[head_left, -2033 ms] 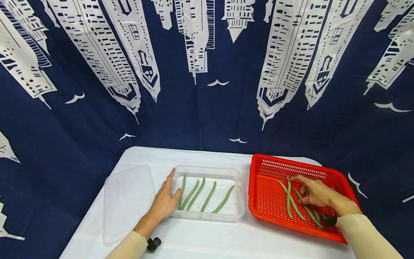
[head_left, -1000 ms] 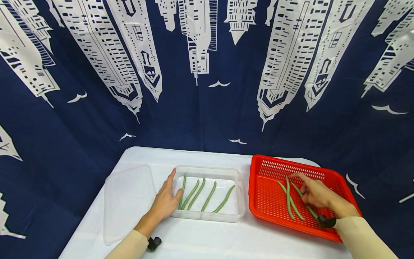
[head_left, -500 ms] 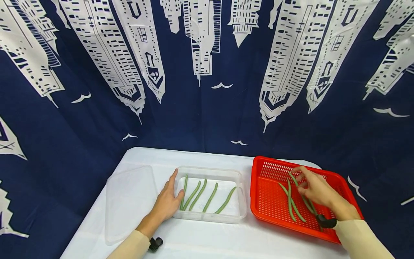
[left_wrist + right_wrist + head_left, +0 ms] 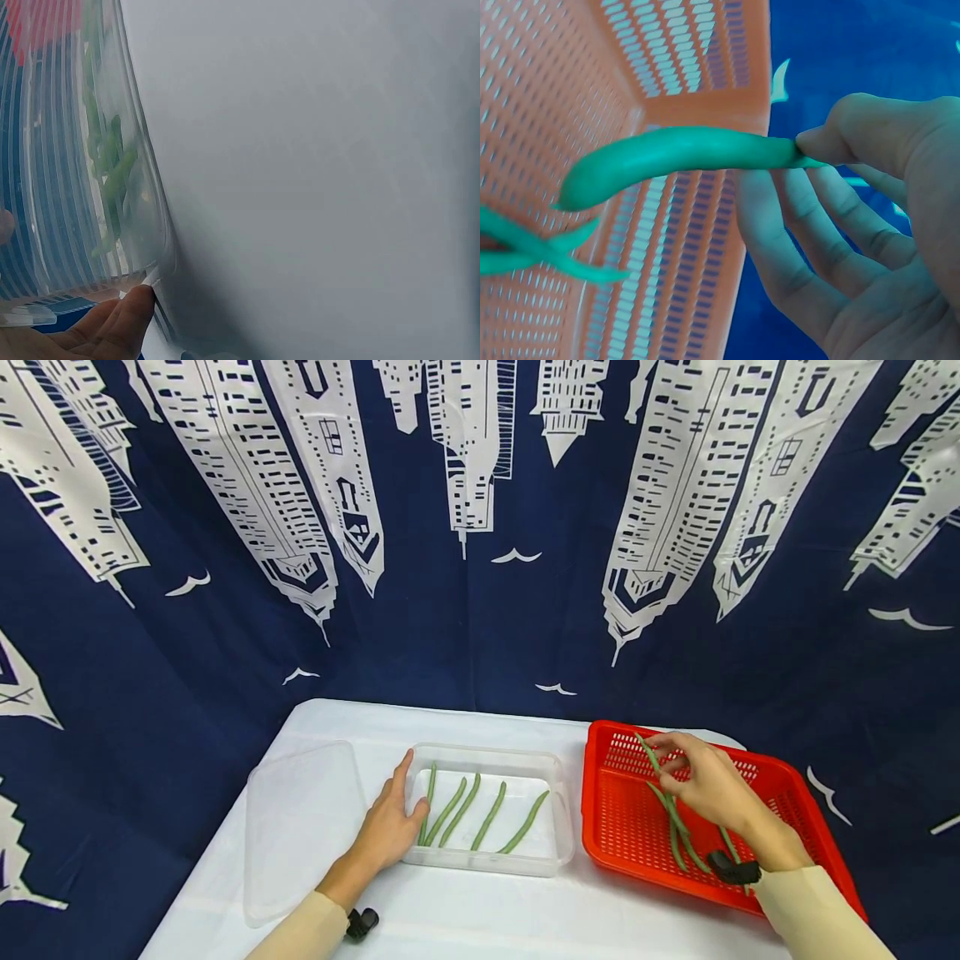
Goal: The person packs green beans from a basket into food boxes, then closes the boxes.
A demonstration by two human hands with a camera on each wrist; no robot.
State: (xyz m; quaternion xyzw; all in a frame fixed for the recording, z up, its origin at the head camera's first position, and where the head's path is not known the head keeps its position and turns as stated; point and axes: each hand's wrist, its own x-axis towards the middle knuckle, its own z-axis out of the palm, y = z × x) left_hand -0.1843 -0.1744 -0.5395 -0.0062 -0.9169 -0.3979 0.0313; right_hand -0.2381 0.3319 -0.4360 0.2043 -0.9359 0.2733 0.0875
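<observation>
My right hand [image 4: 708, 785] pinches a green bean [image 4: 647, 752] between thumb and fingertips, raised over the red basket [image 4: 611, 818]. In the right wrist view, this green bean [image 4: 679, 154] sticks out from the fingertips, well above other beans [image 4: 536, 247]. Several loose green beans [image 4: 678, 839] lie on the basket's floor, partly behind my hand. My left hand [image 4: 382, 831] rests against the left side of a clear plastic container [image 4: 487, 860], its fingers fairly straight. Several green beans [image 4: 489, 817] lie spaced side by side in that container. The left wrist view shows fingertips [image 4: 139, 300] touching the container's corner.
A translucent flat lid [image 4: 300, 835] lies left of the container on the white-covered table [image 4: 465, 914]. Behind the table hangs a dark blue cloth [image 4: 420, 635] printed with white buildings. The basket stands just right of the container, overhanging nothing visible at its left.
My right hand reached among the beans in the basket, took hold of one and has lifted it up and leftwards. The left hand has stayed at the container.
</observation>
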